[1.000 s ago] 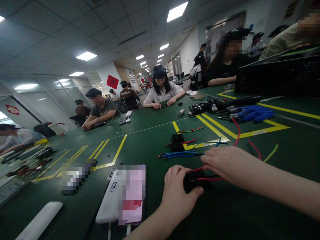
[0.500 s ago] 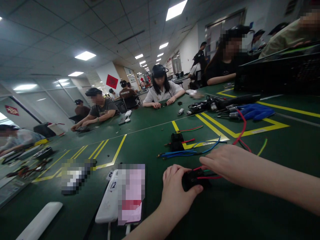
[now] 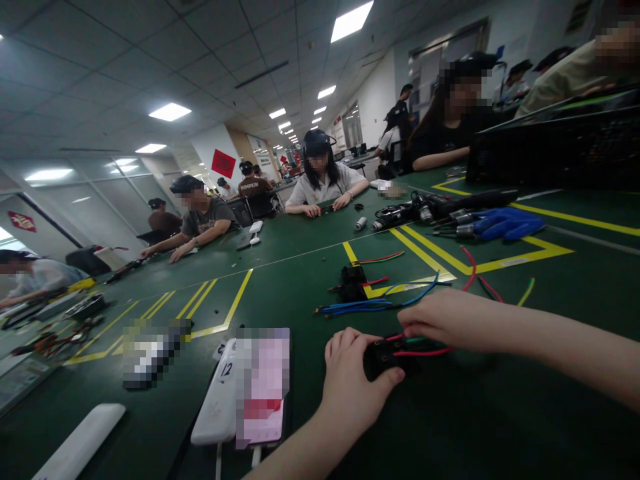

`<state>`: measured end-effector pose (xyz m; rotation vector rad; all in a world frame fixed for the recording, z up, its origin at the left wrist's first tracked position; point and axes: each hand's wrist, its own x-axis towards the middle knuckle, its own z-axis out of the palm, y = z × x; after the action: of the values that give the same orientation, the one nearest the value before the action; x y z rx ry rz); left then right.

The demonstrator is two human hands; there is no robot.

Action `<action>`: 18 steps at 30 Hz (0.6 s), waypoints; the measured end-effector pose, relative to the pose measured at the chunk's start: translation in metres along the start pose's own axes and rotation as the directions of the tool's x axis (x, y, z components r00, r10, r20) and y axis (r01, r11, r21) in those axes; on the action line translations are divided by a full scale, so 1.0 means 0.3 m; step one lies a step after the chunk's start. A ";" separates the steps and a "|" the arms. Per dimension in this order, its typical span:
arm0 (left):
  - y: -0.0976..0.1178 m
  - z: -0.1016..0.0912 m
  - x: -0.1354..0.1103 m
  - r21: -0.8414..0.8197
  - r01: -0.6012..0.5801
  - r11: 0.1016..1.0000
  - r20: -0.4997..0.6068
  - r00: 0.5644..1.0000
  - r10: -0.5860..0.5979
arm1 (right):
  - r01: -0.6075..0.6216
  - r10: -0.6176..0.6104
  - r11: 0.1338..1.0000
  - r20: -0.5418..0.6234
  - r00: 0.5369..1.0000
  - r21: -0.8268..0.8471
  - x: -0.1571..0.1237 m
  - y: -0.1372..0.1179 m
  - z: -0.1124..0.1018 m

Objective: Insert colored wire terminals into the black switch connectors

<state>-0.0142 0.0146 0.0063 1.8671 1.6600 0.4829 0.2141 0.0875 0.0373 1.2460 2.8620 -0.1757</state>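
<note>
My left hand (image 3: 353, 377) is wrapped round a small black block with wires (image 3: 384, 365), thumb at its near side, and holds it on the green table. Beside it, my right hand (image 3: 437, 319) has its fingers pinched at the block's right end, closed on a red wire (image 3: 395, 337). A second red wire (image 3: 425, 353) and a short stretch of green wire (image 3: 416, 341) come out of the block below those fingers. From behind my right hand a longer red wire (image 3: 471, 263) curves up. The block's far side is covered by my left hand.
Just beyond my hands lie more black blocks (image 3: 353, 283) and several blue wires (image 3: 350, 307). A white power bank (image 3: 215, 393) and a phone (image 3: 265, 380) lie to the left. Farther right are tools, a blue glove (image 3: 510, 224) and a black case (image 3: 555, 150). Other people sit around the table.
The loose end of the long red wire has dropped lower, and my right hand has shifted very slightly. My left hand stays on the block. Across the table, a person's arms have moved.
</note>
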 end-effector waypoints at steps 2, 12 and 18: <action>-0.002 0.002 -0.001 0.002 -0.003 1.000 -0.003 1.000 0.003 | 0.010 -0.011 0.999 -0.022 1.000 -0.041 -0.012 -0.010 -0.008; -0.003 0.004 0.009 0.013 -0.002 1.000 0.006 1.000 0.002 | 0.008 -0.012 0.989 -0.025 1.000 -0.148 -0.015 -0.040 -0.021; -0.007 0.007 0.003 0.013 -0.001 1.000 0.003 1.000 0.001 | 0.025 -0.028 0.995 -0.027 0.999 -0.096 -0.004 -0.001 -0.003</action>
<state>-0.0144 0.0153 0.0034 1.8777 1.6639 0.4707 0.2148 0.0865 0.0384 1.2036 2.8742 -0.0206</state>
